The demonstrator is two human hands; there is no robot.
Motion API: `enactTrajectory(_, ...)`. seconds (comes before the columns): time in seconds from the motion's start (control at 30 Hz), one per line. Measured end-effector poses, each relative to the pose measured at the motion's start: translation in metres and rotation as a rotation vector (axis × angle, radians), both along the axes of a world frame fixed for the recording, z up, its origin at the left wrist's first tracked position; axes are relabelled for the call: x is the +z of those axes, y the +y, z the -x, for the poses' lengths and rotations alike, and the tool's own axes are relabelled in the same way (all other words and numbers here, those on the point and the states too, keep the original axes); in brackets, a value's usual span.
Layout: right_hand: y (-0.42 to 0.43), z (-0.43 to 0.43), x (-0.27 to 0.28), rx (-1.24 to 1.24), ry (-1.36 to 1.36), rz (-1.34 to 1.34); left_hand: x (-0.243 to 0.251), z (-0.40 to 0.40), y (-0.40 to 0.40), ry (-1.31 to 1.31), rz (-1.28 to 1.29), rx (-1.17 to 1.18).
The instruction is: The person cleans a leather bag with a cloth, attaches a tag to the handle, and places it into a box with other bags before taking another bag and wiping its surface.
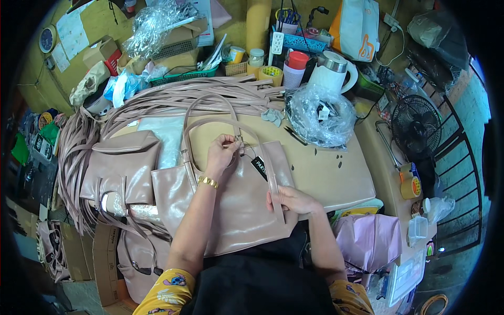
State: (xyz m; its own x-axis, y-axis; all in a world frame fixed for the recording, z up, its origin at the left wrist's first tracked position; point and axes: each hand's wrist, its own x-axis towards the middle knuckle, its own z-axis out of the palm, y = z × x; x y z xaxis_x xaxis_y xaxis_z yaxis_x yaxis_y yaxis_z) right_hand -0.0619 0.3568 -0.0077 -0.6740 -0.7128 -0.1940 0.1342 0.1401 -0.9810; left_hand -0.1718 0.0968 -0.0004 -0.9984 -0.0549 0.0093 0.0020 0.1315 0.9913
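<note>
A glossy pinkish-beige handbag [236, 212] lies flat before me, its lower edge at my lap. My left hand [223, 151] pinches a small metal buckle [238, 138] where a strap joins, near the bag's upper edge. My right hand [293, 200] holds the loose end of a long strap [273, 179] over the bag's right side, fingers partly hidden behind it. Between the hands, a black hang tag [258, 167] with writing hangs on a thin cord. A looped handle [189, 126] arches up at the bag's left.
Another bag [118, 165] lies at the left, by a large bundle of straps [177, 92]. Black tweezers [295, 135], a plastic-wrapped coil [321, 118] and a white electric kettle [330, 73] stand or lie at the back right. A fan [416, 126] is far right; a cardboard box [104, 264] stands lower left.
</note>
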Motion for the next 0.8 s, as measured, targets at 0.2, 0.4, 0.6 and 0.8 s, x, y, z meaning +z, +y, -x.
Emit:
enactTrajectory(0.2, -0.008, 0.031, 0.095, -0.156, 0.019, -0.166, -0.005, -0.049, 0.007, 0.254, -0.23, -0.048)
enactTrajectory(0.4, -0.051, 0.107, 0.101, -0.426, 0.25, 0.054, -0.012, -0.062, 0.015, 0.205, -0.473, -0.173)
enactTrajectory(0.6, -0.083, 0.147, 0.094, -0.077, 0.19, -0.272, -0.021, -0.064, 0.006, 0.19, -0.392, -0.221)
enactTrajectory(0.8, -0.086, 0.151, 0.086, -0.079, 0.215, -0.284, -0.028, -0.059, 0.006, 0.233, -0.428, -0.231)
